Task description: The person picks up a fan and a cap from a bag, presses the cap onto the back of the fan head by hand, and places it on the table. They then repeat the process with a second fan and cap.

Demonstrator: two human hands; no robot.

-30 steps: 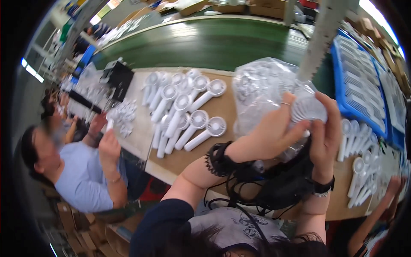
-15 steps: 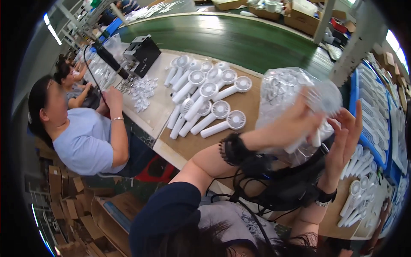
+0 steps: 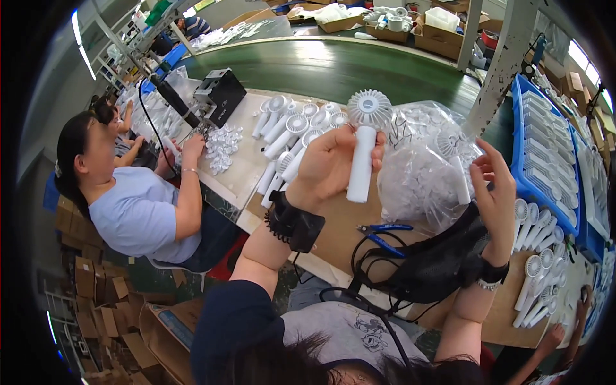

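Note:
My left hand (image 3: 326,168) is closed around the handle of a white handheld fan (image 3: 363,163), which it holds up with the round slatted head on top. At the right, my right hand (image 3: 493,189) has its fingers apart and partly bent. Close by those fingers, a second white fan (image 3: 461,183) stands against the clear plastic bag (image 3: 410,183) of small clear parts; whether they touch is unclear. Several white fans (image 3: 295,125) lie heaped on the board, left of my left hand. Blue-handled cutters (image 3: 388,239) rest below the bag.
A black mesh pouch (image 3: 427,263) with cables lies before me. Blue trays (image 3: 518,141) of white parts and more fans (image 3: 539,282) are at the right. A person in light blue (image 3: 131,205) sits at the left near a black box (image 3: 220,96). A green conveyor (image 3: 289,64) runs behind.
My left hand has moved left, away from my right hand, carrying the fan, which now stands upright and unblurred. The cutters have come into sight. The view has shifted slightly.

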